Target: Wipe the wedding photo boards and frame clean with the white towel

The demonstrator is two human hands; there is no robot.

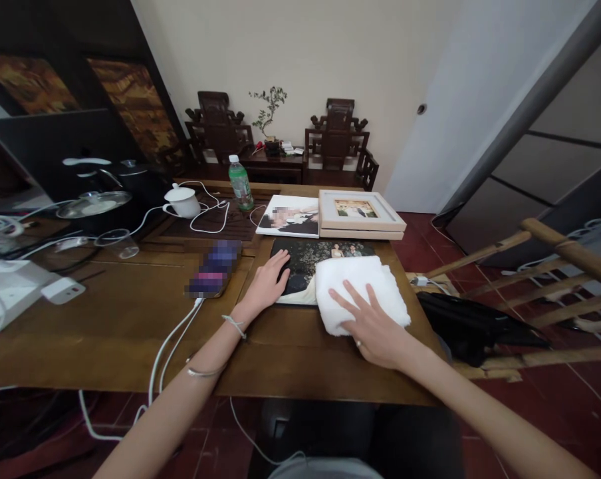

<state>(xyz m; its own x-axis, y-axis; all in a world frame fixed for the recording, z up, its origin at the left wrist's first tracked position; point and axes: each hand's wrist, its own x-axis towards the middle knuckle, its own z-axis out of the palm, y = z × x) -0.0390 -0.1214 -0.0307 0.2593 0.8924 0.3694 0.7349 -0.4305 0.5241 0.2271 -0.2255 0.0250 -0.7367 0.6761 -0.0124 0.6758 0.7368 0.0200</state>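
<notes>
A dark photo album point(300, 263) with a picture of two people on its cover lies flat near the table's front edge. My left hand point(269, 279) rests on its left edge, fingers stretched out. Over the album's right part lies a folded white towel point(380, 279), which hides that side of the cover. My right hand point(373, 326) presses flat on this towel with its fingers spread, not wrapped round it. Behind the album are a white photo book point(290, 223) and a framed photo box point(363, 223), side by side.
On the wooden table point(131, 332), a phone point(215, 269) with a white cable lies left of the album. Farther back stand a green-labelled bottle point(240, 183), a white lidded cup point(181, 201) and a clear plastic cup point(118, 245). A bamboo chair point(574, 253) is at the right.
</notes>
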